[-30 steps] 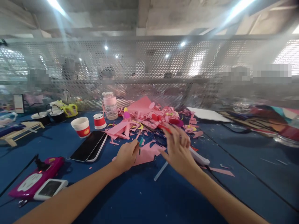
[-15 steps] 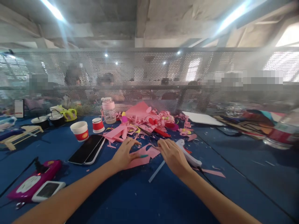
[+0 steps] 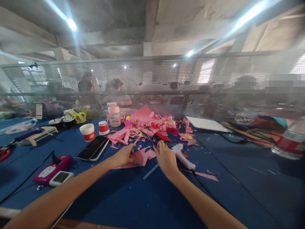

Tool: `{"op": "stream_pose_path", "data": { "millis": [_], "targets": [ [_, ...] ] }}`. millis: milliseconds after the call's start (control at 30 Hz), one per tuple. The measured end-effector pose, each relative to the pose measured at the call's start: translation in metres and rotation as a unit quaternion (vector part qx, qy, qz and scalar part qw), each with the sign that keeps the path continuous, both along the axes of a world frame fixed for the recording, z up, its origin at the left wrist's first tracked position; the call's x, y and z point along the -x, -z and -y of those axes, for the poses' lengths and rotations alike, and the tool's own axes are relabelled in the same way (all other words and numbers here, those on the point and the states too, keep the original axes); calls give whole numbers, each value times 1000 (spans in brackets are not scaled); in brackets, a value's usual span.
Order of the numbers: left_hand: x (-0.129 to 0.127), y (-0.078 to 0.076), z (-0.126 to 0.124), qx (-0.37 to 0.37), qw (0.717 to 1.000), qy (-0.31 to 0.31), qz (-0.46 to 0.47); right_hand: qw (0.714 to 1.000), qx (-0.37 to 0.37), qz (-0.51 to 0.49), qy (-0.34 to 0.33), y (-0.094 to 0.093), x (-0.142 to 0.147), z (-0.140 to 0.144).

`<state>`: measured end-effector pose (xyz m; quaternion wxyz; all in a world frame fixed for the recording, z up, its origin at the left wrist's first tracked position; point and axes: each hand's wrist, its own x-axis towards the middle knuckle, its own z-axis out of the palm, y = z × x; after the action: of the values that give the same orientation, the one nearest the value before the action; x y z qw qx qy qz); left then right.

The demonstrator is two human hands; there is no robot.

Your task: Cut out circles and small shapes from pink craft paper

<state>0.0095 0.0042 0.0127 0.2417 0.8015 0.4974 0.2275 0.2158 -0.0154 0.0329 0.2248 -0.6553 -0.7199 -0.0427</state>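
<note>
My left hand is closed on a cut piece of pink paper, fingers bent over its left edge and the thumb lying along it. The sheet is slightly raised and has notched edges. Just right of the paper, my right hand has its fingers pinched together, pointing down. A thin metallic tip shows by those fingertips, but what they hold is hidden. Beyond the hands lie red-handled scissors among pink paper scraps. Beside my right hand rests a white glue gun with a black cord.
Left of the scraps are a phone, paper cups and a bottle. A magenta device lies nearer left. A white board and a large clear bottle are at right. A perforated screen stands behind.
The camera view has shifted, moving the left-side objects rightward. My left fingers have closed in on the pink paper, and its near part has lifted. My right hand remains pinched beside it.
</note>
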Motion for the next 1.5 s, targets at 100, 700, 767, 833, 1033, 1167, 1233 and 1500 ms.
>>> {"op": "stream_pose_path", "data": {
  "millis": [100,700,767,833,1033,1167,1233,1500],
  "targets": [
    [-2,-5,4,-70,997,33,-13,1000,11,3,7,4,7,1],
    [33,-17,-12,-503,817,-242,147,990,13,-122,-65,18,11,2],
    [27,-18,-7,-519,824,-202,105,983,3,-159,-89,20,4,0],
    [20,-18,-1,-537,820,-183,78,974,-16,-190,-121,22,-1,-2],
    [5,-3,8,-534,845,-26,22,956,-31,-256,-142,26,-7,-3],
    [-8,-4,10,-505,856,-62,94,950,-27,-282,-130,24,-10,-5],
    [-11,-7,12,-505,855,-56,103,949,-26,-282,-142,21,-11,-5],
    [10,-12,19,-576,814,-50,63,952,-15,-246,-181,24,-4,-6]
  ]
}}
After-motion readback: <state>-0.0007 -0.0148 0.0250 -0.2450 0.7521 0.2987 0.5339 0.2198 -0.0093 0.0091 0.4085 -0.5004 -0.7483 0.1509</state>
